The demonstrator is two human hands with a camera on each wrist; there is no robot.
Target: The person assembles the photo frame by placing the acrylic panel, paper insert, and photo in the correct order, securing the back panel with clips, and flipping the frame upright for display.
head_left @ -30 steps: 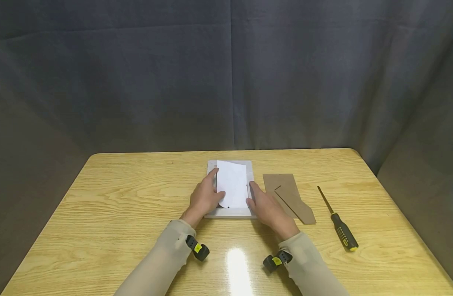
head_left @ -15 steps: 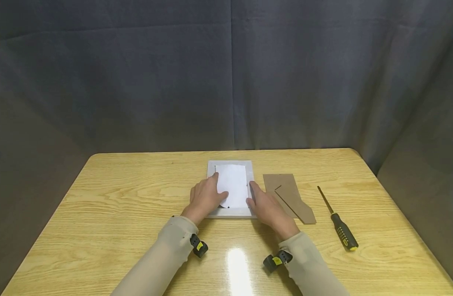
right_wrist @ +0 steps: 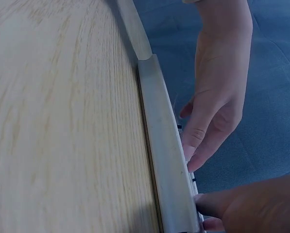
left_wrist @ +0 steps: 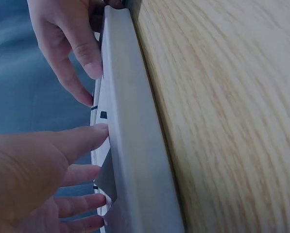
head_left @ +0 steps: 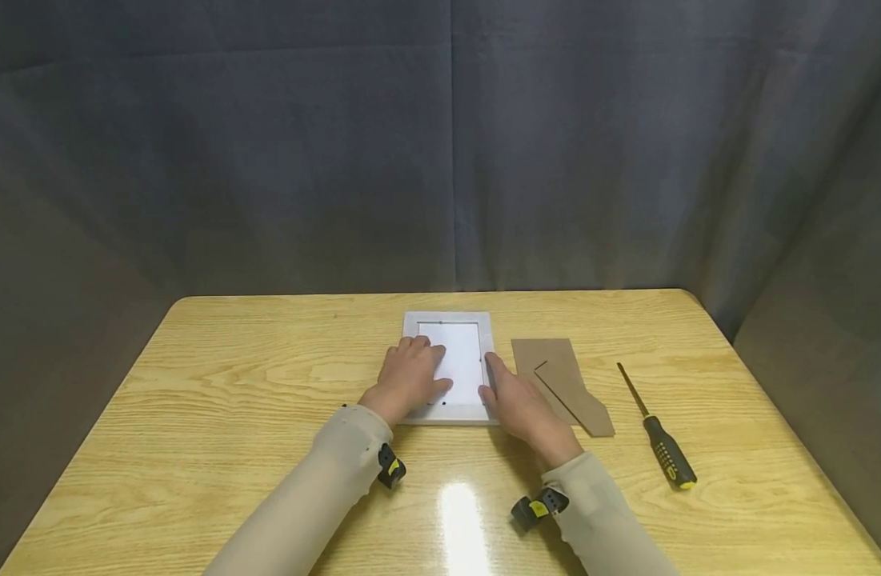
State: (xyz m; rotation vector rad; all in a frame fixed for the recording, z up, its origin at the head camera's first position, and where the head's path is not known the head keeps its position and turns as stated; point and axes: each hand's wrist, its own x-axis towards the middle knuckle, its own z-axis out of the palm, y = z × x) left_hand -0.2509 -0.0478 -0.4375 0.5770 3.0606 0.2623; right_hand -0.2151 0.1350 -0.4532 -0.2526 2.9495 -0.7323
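Note:
A white picture frame (head_left: 462, 414) lies face down on the table, with a white sheet of paper (head_left: 464, 364) inside its opening. Small dark tabs show along the inner edge. My left hand (head_left: 406, 374) lies over the frame's left side, its fairly straight fingers and thumb pressing on the paper; in the left wrist view, a corner of the sheet (left_wrist: 107, 177) lifts near those fingers. My right hand (head_left: 521, 404) holds the frame's right side, thumb (left_wrist: 90, 60) on top and some fingers over the outer edge.
A brown backing board (head_left: 558, 364) with a stand leg lies just right of the frame. Farther right is a screwdriver (head_left: 663, 448) with a black and yellow handle. The wooden table (head_left: 231, 384) ends at a dark curtain (head_left: 325, 176) behind.
The paper's raised far end has gone down into the frame opening. My left hand has shifted right and its fingers now lie over the sheet. The right hand has stayed put.

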